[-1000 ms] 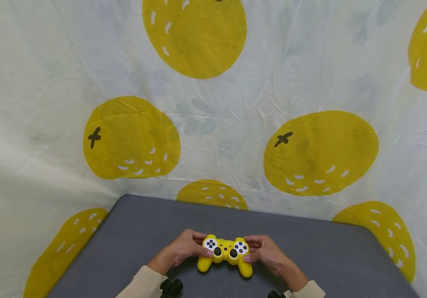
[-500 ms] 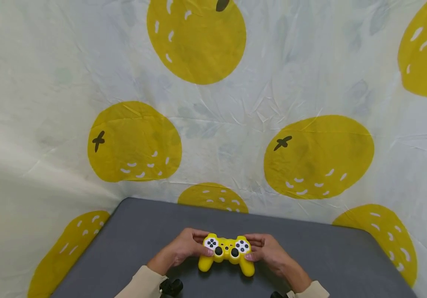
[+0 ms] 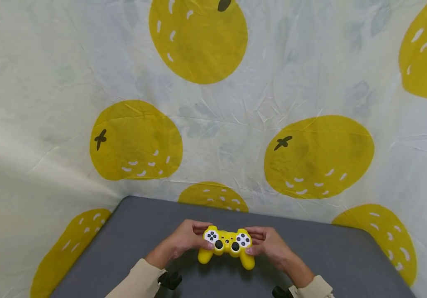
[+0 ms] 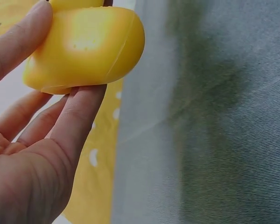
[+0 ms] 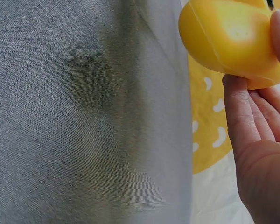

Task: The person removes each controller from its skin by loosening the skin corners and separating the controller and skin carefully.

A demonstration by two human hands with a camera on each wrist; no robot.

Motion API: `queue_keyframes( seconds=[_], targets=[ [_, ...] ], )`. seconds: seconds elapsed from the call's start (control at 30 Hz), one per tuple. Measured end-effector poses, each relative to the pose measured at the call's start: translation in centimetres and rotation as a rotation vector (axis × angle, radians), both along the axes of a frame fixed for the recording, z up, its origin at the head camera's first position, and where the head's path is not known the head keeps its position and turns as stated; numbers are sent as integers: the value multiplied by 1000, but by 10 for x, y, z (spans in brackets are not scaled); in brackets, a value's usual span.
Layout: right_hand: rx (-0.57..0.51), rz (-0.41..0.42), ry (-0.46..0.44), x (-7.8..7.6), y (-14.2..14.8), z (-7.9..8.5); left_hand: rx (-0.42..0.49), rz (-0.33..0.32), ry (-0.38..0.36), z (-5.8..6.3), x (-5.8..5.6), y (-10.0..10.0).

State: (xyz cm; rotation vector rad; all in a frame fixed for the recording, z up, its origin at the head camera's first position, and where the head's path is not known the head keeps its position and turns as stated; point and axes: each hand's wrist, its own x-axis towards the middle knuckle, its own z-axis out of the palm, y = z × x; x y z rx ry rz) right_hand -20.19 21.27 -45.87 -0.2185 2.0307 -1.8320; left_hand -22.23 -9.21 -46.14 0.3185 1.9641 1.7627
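Note:
A yellow game controller [image 3: 227, 243] with white button areas and two black thumbsticks is held between both hands, its face toward the head camera. My left hand [image 3: 189, 239] pinches its left side, thumb on the front and fingers behind and below. On the other side my right hand [image 3: 268, 245] grips it the same way. In the left wrist view the left handle [image 4: 91, 46] of the controller shows above the fingers [image 4: 79, 116]. The right wrist view shows the right handle [image 5: 228, 37] above the fingertips of the right hand [image 5: 263, 158].
A dark grey table [image 3: 153, 223] lies under the hands, with a soft shadow below the controller. Behind and beside it hangs a pale cloth [image 3: 220, 140] printed with large yellow fruit. Black wrist straps [image 3: 170, 280] and beige sleeves [image 3: 138, 279] are at the bottom.
Both hands have lifted the controller slightly, moving it up in the head view over the last half second. The grip stays the same. The head view has shifted a little.

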Motion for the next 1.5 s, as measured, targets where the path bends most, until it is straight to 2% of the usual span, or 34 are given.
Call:
queue_keyframes(
  seconds=[0.2,0.6,0.87,1.03,1.13,1.37,1.5],
  targets=[
    [15,-17,31,4,-1,6,2,-4,28,6,3,-1],
    [12,-28,161,11,-3,18,10,11,96,19,8,-2],
    [80,-76,222,18,-6,27,-31,31,211,25,13,-3],
    [144,-124,314,24,-6,30,0,31,248,27,15,-2],
    [160,-118,388,28,-5,30,15,32,260,29,16,-2],
    [165,-126,510,35,-2,32,24,40,261,33,20,1],
    [195,-137,609,38,-1,35,45,30,253,37,23,3]
  ],
)
